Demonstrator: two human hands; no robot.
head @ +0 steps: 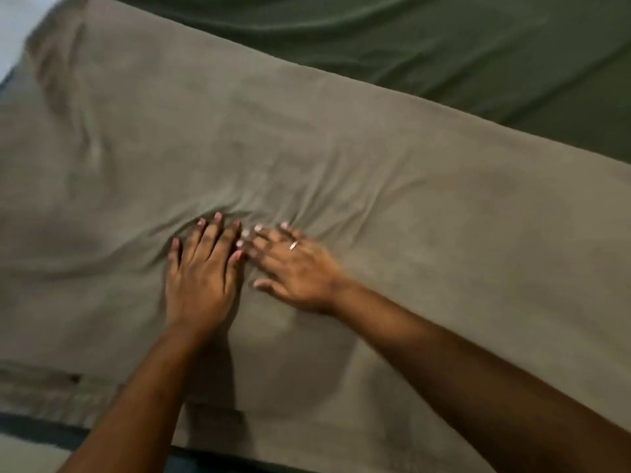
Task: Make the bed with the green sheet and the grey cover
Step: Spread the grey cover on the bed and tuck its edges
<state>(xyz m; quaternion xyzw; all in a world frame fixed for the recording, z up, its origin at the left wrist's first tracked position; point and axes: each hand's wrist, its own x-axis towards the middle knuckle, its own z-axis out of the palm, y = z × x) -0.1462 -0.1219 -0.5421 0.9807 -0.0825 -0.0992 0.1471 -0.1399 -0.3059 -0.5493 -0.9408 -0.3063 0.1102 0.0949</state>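
Both hands lie flat, fingers straight, on the grey cover (341, 148) — the left hand (201, 274) just beside the right hand (293, 268), which wears a ring (293, 245). Small wrinkles fan out from the fingertips. The green sheet (444, 46) shows past the cover's far edge — nothing lies on it.

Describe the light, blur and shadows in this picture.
Head view: dim light; motion blur smears the right hand more than the left hand; soft shadows fall beneath both arms on the grey cover; the green sheet is dark, no glare.
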